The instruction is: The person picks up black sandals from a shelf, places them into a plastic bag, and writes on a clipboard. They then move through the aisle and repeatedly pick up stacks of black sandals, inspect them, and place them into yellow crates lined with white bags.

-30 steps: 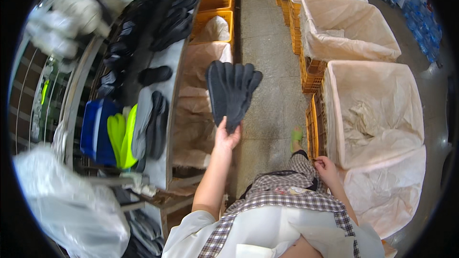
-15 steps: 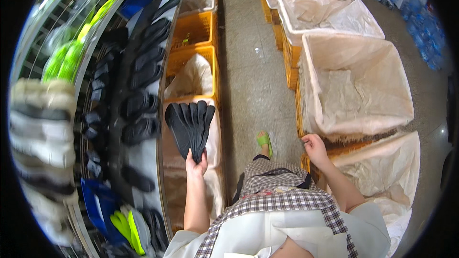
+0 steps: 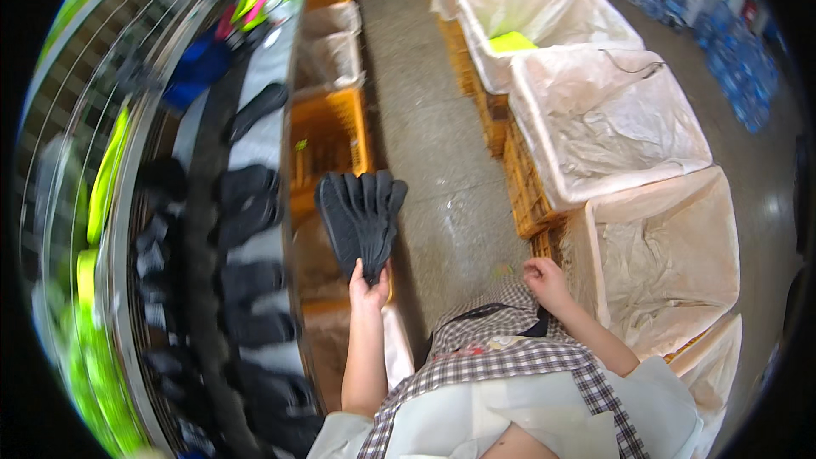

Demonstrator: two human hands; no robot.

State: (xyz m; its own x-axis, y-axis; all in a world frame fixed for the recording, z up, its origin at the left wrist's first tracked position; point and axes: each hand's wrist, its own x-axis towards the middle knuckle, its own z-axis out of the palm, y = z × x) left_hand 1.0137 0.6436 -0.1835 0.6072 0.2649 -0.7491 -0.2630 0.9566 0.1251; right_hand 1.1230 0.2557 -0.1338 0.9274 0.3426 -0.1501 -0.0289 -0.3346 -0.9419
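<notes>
1. L hand clamped on the heel end of a fanned stack of black insoles, held up at frame centre, over the gap between the orange crates and the aisle.
2. R hand carries nothing, fingers loosely curled, resting near the apron at 4 o'clock from the stack; just beside the rim of a lined bin.
3. Risk: the grip pinches one end only and the stack is splayed, so outer insoles could likely slide out and drop to the aisle or into a crate below. Cause: thin flexible pieces, one-handed hold.
4. Risk: the fan could loosen if the wrist tilts; R hand too far off to catch.
5. Around: conveyor at 9 o'clock w/ more black insoles laid on it, blurred; yellow-green pieces further left.
6. White-lined bins at 1–3 o'clock; one farther up holds a yellow-green item.
7. In the way: crates crowd the left side at 11 o'clock; bin row on the right narrows the aisle.
</notes>
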